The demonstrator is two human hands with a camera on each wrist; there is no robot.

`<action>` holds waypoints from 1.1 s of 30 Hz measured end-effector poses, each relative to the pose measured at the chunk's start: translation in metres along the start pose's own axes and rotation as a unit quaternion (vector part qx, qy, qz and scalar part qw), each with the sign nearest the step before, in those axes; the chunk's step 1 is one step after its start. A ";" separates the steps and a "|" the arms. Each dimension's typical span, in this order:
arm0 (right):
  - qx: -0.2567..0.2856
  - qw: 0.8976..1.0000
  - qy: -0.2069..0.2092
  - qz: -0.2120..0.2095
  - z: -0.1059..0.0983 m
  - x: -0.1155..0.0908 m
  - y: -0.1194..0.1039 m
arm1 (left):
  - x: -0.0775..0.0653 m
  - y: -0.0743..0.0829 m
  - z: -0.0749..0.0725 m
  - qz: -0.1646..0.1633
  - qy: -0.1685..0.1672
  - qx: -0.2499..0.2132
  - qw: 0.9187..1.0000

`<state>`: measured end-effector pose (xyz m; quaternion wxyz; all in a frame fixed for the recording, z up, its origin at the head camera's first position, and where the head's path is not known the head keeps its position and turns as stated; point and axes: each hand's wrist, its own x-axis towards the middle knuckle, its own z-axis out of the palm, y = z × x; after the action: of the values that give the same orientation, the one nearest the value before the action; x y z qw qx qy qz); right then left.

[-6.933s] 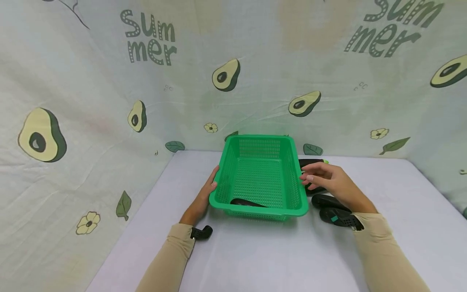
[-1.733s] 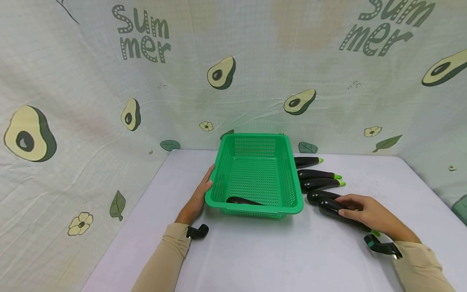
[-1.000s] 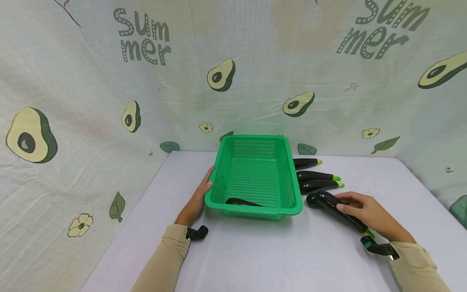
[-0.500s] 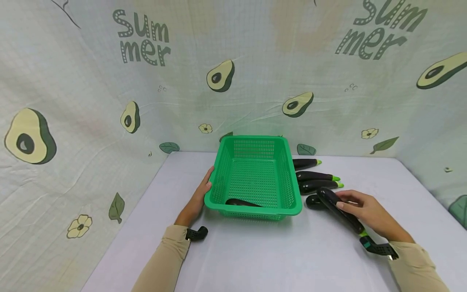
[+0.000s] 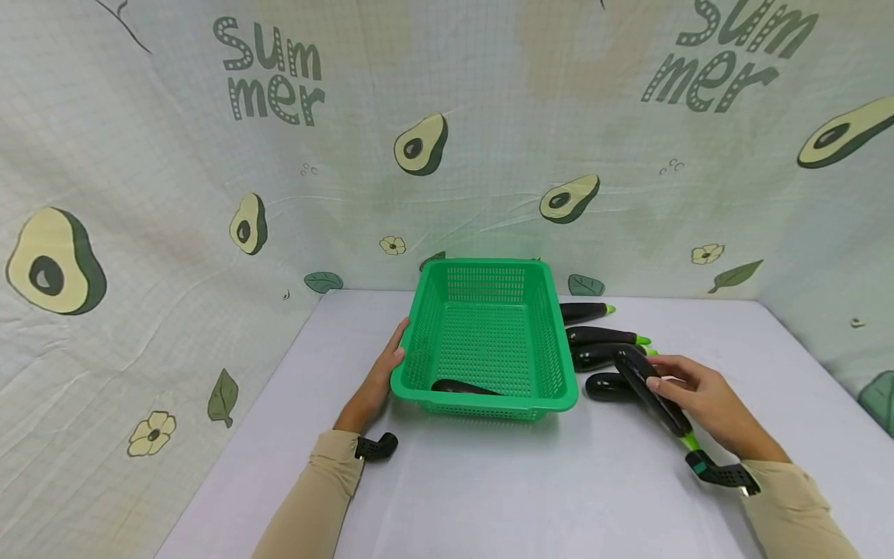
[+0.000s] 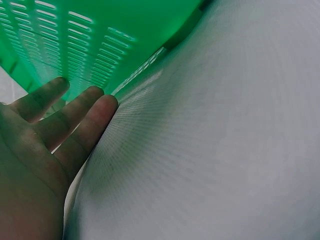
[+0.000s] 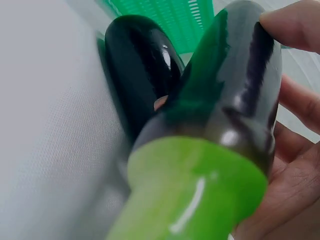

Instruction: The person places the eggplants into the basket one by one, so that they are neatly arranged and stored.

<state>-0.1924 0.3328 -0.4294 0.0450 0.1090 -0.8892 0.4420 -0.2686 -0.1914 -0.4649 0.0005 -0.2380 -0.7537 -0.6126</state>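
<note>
In the head view, my right hand pinches a dark, glossy eggplant between thumb and fingers, its green stem end pointing toward me. The right wrist view shows this eggplant close up, slanting over a second eggplant that lies on the cloth. That second one is partly hidden from the head camera. My left hand rests against the left side of a green plastic basket. Seen from the left wrist, the fingers of the left hand are extended beside the slotted basket wall.
One eggplant lies inside the basket near its front wall. To the basket's right, more eggplants lie on the white table: one at the back, one in the middle and one in front of it. A patterned cloth hangs behind.
My right hand went from the basket's right side to the nearest eggplant, gripped it and lifted it. Its rounded end has swung up and away. The left hand stays at the basket.
</note>
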 end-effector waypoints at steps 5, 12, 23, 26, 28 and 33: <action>0.022 1.000 0.004 -0.004 0.002 0.001 0.001 | -0.001 0.000 0.000 0.002 0.001 0.001 1.000; 0.033 0.999 0.000 -0.009 0.002 -0.001 0.001 | -0.002 -0.001 0.001 -0.003 0.002 0.004 1.000; 0.043 0.999 0.007 -0.029 0.001 0.004 -0.003 | 0.000 0.001 0.000 -0.003 0.007 0.012 1.000; 0.048 0.998 0.005 -0.028 0.002 0.006 -0.004 | 0.000 0.002 0.000 -0.004 0.008 0.013 1.000; 0.053 0.998 0.006 -0.030 0.004 0.006 -0.006 | 0.000 0.001 0.000 -0.004 0.007 0.011 1.000; 0.055 0.998 0.006 -0.025 0.009 0.011 -0.011 | -0.001 0.002 0.000 -0.004 0.006 0.007 1.000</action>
<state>-0.2001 0.3171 -0.4246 0.0556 0.1312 -0.8601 0.4898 -0.2672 -0.1912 -0.4638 0.0042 -0.2316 -0.7589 -0.6087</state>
